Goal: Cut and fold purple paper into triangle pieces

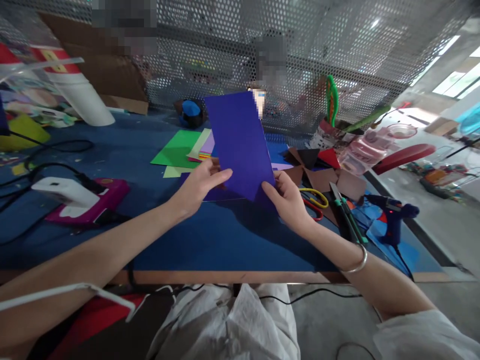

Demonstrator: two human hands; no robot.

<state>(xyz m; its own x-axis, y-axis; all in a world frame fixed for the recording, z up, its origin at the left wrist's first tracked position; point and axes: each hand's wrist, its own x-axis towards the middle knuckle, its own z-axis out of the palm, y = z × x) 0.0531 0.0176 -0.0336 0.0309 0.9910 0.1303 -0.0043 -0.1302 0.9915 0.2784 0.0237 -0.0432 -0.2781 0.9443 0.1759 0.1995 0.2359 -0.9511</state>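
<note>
A dark purple-blue sheet of paper (240,140) is raised above the table, tilted up toward me. My left hand (204,182) pinches its lower left edge, thumb on the front and fingers behind. At the lower right edge, my right hand (287,200) grips the same sheet, thumb in front. Below and behind it lies another purple sheet (228,194), mostly covered. Green paper (178,149) and a small stack of coloured sheets (205,146) rest beyond my left hand. Scissors with yellow and red handles (317,199) lie just right of my right hand, partly hidden.
On the right lie green-black utility knives (347,215), a blue glue gun (395,217), brown paper pieces (320,180) and a pink clear container (367,150). A magenta power strip (90,200) with cables is at left, near a white cup (84,100). A perforated metal screen (225,55) stands behind.
</note>
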